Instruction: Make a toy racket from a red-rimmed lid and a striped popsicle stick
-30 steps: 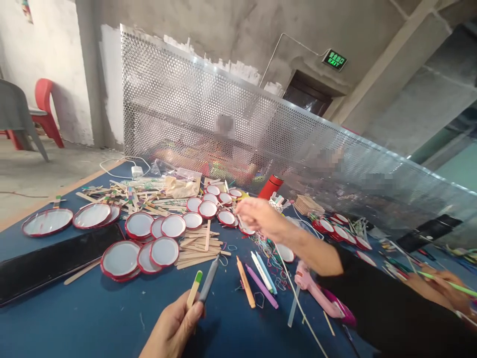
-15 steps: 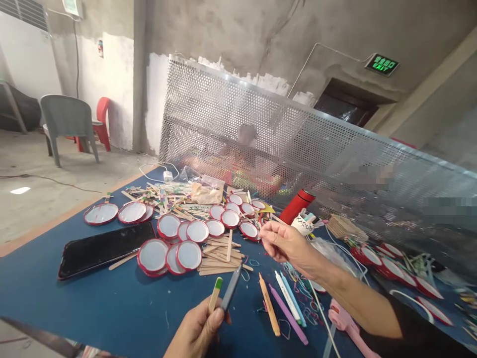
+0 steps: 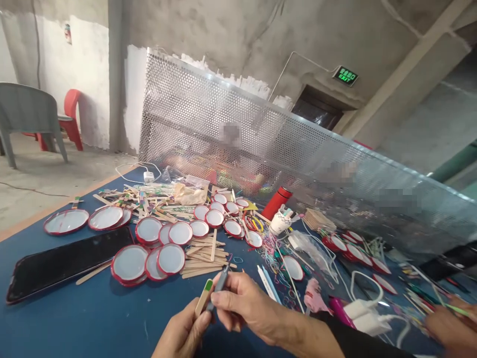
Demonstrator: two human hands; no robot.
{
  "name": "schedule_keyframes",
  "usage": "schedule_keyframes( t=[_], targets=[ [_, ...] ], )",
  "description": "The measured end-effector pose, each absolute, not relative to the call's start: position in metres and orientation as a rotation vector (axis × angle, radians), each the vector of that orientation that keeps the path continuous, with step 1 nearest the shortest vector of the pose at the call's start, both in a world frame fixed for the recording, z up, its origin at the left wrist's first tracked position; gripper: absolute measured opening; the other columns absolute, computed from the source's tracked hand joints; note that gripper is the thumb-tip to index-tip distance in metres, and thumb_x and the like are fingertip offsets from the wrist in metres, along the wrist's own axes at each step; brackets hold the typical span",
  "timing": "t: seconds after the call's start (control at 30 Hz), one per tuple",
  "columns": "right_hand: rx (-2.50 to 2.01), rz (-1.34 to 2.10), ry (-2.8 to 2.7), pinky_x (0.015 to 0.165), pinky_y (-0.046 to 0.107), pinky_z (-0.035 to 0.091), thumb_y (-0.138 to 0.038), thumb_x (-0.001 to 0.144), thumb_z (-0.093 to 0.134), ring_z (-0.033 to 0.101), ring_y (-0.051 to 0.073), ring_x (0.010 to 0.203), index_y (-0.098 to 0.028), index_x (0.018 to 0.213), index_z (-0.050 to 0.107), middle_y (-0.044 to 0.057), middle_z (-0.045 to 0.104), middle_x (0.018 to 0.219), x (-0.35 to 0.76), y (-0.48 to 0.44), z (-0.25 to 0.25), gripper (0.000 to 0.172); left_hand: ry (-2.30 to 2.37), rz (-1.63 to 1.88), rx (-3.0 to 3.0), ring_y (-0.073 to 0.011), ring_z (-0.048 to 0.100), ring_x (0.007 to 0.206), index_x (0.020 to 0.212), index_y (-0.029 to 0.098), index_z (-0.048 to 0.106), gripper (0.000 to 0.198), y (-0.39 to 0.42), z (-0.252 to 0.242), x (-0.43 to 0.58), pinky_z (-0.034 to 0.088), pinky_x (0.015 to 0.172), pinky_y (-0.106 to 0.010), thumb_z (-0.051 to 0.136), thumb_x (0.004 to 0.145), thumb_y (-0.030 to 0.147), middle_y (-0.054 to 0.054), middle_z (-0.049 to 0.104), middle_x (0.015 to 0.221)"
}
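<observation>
My left hand [image 3: 182,328] is closed around a flat wooden craft stick [image 3: 203,300] whose top end is coloured green. Beside the stick a dark grey marker [image 3: 221,285] points upward, its lower end near my left thumb. The fingers of my right hand [image 3: 249,306] pinch this marker; whether the left fingers also still press on it I cannot tell. Just beyond both hands lies a pile of plain craft sticks [image 3: 201,258]. A white marker and a blue marker [image 3: 271,283] rest on the blue table, partly hidden by my right hand.
Red-rimmed round lids [image 3: 170,258] lie in groups across the table [image 3: 100,323]. A black phone [image 3: 67,263] is at left. Behind stand a red bottle [image 3: 276,203] and a cup of pens [image 3: 280,222]. White chargers [image 3: 367,315] and another person's hand [image 3: 449,323] are at right.
My right hand has come down and left from above the table and taken hold of the grey marker at my left hand. The camera view has shifted to the right.
</observation>
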State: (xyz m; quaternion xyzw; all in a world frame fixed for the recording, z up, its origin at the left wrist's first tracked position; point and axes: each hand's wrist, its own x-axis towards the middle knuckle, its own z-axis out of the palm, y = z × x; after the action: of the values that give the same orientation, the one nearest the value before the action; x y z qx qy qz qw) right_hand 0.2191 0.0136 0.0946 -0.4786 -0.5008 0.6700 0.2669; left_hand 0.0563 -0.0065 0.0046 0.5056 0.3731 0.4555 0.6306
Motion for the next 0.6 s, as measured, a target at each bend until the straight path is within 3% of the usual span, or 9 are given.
schedule_keyframes(
  t=[0.17, 0.27, 0.43, 0.53, 0.6],
  targets=[
    [-1.575, 1.451, -1.303, 0.04, 0.019, 0.019, -0.057, 0.067, 0.079, 0.03, 0.004, 0.038, -0.019, 0.084, 0.063, -0.011, 0.048, 0.045, 0.261, 0.047, 0.103, 0.044, 0.8, 1.077, 0.94, -0.009, 0.025, 0.043, 0.095, 0.024, 0.056, 0.063, -0.002, -0.005, 0.061, 0.032, 0.047, -0.021, 0.057, 0.082, 0.085, 0.014, 0.029, 0.051],
    [-1.705, 1.313, -1.262, 0.039, 0.02, 0.011, -0.047, 0.068, 0.08, 0.022, 0.003, 0.037, -0.022, 0.072, 0.056, -0.013, 0.041, 0.042, 0.31, 0.076, 0.116, 0.035, 0.762, 1.112, 0.869, -0.0075, 0.022, 0.042, 0.081, 0.024, 0.049, 0.062, -0.004, -0.002, 0.062, 0.032, 0.045, -0.02, 0.059, 0.081, 0.085, 0.014, 0.029, 0.05],
    [-1.927, 1.118, -1.239, 0.037, 0.02, 0.01, -0.035, 0.077, 0.08, 0.02, 0.002, 0.036, -0.023, 0.056, 0.043, -0.012, 0.035, 0.04, 0.373, 0.099, 0.12, 0.044, 0.834, 1.109, 0.971, -0.0083, 0.036, 0.048, 0.076, 0.021, 0.055, 0.057, -0.011, 0.01, 0.057, 0.041, 0.053, -0.02, 0.061, 0.088, 0.077, 0.009, 0.042, 0.052],
    [-2.056, 0.956, -1.223, 0.035, 0.018, 0.019, -0.033, 0.091, 0.074, 0.027, 0.003, 0.036, -0.02, 0.062, 0.05, -0.011, 0.041, 0.046, 0.393, 0.106, 0.113, 0.04, 0.855, 1.069, 1.008, -0.0088, 0.042, 0.047, 0.078, 0.021, 0.058, 0.057, -0.013, 0.013, 0.055, 0.039, 0.05, -0.02, 0.059, 0.089, 0.077, 0.006, 0.052, 0.055],
    [-2.111, 0.809, -1.219, 0.041, 0.017, 0.036, -0.034, 0.098, 0.07, 0.044, 0.005, 0.043, -0.015, 0.079, 0.061, -0.007, 0.056, 0.062, 0.402, 0.113, 0.107, 0.028, 0.871, 1.041, 1.033, -0.0094, 0.044, 0.046, 0.078, 0.021, 0.059, 0.059, -0.013, 0.012, 0.055, 0.04, 0.051, -0.021, 0.057, 0.088, 0.08, 0.006, 0.054, 0.056]
  ],
)
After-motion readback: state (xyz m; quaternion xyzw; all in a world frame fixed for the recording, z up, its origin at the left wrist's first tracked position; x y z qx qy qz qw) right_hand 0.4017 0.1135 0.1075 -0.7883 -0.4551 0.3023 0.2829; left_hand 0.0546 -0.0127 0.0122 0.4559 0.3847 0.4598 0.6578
